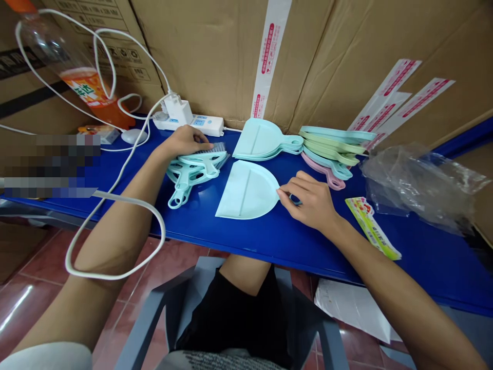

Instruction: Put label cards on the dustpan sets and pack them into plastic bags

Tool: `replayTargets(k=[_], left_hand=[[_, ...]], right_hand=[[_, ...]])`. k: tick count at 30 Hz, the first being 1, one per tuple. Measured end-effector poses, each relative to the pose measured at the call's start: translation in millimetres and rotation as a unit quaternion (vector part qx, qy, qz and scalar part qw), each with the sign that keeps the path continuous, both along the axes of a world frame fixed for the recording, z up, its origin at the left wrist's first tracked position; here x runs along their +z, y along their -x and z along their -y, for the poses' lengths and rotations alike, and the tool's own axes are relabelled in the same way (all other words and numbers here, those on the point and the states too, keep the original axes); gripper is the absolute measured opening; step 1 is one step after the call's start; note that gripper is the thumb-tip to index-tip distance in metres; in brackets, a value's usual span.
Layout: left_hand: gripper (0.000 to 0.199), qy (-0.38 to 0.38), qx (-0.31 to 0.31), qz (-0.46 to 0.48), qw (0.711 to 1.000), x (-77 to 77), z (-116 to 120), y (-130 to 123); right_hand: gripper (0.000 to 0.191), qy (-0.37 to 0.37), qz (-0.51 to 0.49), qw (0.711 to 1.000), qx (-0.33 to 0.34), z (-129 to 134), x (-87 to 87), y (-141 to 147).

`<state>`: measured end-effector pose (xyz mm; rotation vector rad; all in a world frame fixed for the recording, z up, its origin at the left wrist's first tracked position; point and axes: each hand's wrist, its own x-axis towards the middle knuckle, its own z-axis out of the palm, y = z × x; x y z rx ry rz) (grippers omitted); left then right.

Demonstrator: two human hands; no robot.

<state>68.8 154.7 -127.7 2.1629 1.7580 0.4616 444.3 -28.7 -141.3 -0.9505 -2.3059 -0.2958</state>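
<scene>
A light-blue dustpan (252, 190) lies flat on the blue table, its handle mostly covered by my right hand (308, 198), whose fingers are closed round it. My left hand (187, 141) rests at the bristle end of a small pile of light-blue hand brushes (196, 167); its fingers curl over the top brush. Behind the single dustpan sits a stack of light-blue dustpans (262, 137), handles pointing right. Farther right, a mixed pile of blue, green and pink dustpans (333, 151) leans near the cardboard.
A white power strip (208, 125) with a plugged-in charger stands at the back. Its white cable (164, 226) loops over my left forearm. An orange drink bottle (92, 92) is at the left. Clear plastic bags (419, 180) and a yellow-green packet (372, 226) lie at the right.
</scene>
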Motion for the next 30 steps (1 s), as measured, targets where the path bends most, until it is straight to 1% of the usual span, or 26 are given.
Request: replayTargets(k=[3,5,6,7,8,9,10,11,12,13,14,15,16,17,18,20,21,23,26,28,30], left_hand=[[0.033,-0.014,0.011,0.018,1.000,-5.7,-7,3],[0.028,-0.021,0.025,0.036,0.999,-9.9,-10,4],[0.026,-0.023,0.030,0.040,0.998,-11.8,-11,4],[0.024,-0.026,0.034,0.040,0.998,-13.4,-12,3],[0.023,-0.027,0.039,0.035,0.998,-14.7,-13,3],[0.022,-0.027,0.043,0.028,0.998,-15.7,-13,3],[0.022,-0.026,0.048,0.019,0.998,-16.4,-13,2],[0.023,-0.025,0.054,0.010,0.998,-16.8,-13,1],[0.023,-0.024,0.062,0.000,0.998,-16.8,-13,1],[0.023,-0.022,0.069,-0.011,0.997,-16.5,-13,0],[0.024,-0.021,0.075,-0.021,0.997,-15.9,-12,-1],[0.025,-0.024,0.078,-0.029,0.996,-15.0,-11,-2],[0.027,-0.030,0.081,-0.035,0.996,-13.9,-10,-3],[0.030,-0.042,0.083,-0.037,0.995,-12.6,-8,-4],[0.033,-0.059,0.086,-0.035,0.994,-11.2,-6,-6],[0.036,-0.098,0.101,-0.029,0.990,-8.3,0,-9],[0.036,-0.112,0.110,-0.025,0.987,-6.9,2,-12],[0.032,-0.124,0.122,-0.021,0.984,-4.3,8,-17],[0.029,-0.129,0.121,-0.016,0.984,-0.3,16,-24],[0.033,-0.138,0.124,-0.022,0.982,4.9,21,-26],[0.040,-0.152,0.140,-0.042,0.977,14.2,29,-25]], right_hand=[[0.027,0.026,-0.025,0.999,0.000,1,1.5,0],[0.025,0.060,-0.076,0.995,0.003,2,5.4,7],[0.022,0.091,-0.115,0.989,0.002,1,8.3,15],[0.017,0.137,-0.160,0.978,0.001,-1,11.7,27],[0.011,0.200,-0.205,0.958,0.001,-4,15.2,41],[0.011,0.280,-0.243,0.929,0.004,-8,18.5,58],[0.024,0.373,-0.270,0.888,0.012,-13,21.6,76],[0.039,0.469,-0.290,0.834,0.023,-19,24.3,96],[0.051,0.550,-0.310,0.775,0.029,-25,26.5,114],[0.054,0.600,-0.346,0.721,0.028,-32,28.5,130],[0.047,0.616,-0.391,0.683,0.026,-39,30.4,143],[0.036,0.621,-0.426,0.657,0.022,-45,32.2,151],[0.028,0.613,-0.457,0.645,0.016,-50,34.1,154],[0.026,0.600,-0.477,0.642,0.010,-55,36.0,153],[0.028,0.588,-0.487,0.646,0.002,-59,37.8,149],[0.029,0.569,-0.497,0.655,-0.012,-64,40.3,135],[0.026,0.567,-0.496,0.657,-0.017,-66,40.6,129],[0.023,0.579,-0.486,0.654,-0.017,-69,38.8,121],[0.027,0.601,-0.470,0.646,-0.009,-72,34.1,120],[0.021,0.586,-0.476,0.656,-0.015,-74,36.4,116],[0.014,0.544,-0.490,0.680,-0.029,-76,45.4,99]])
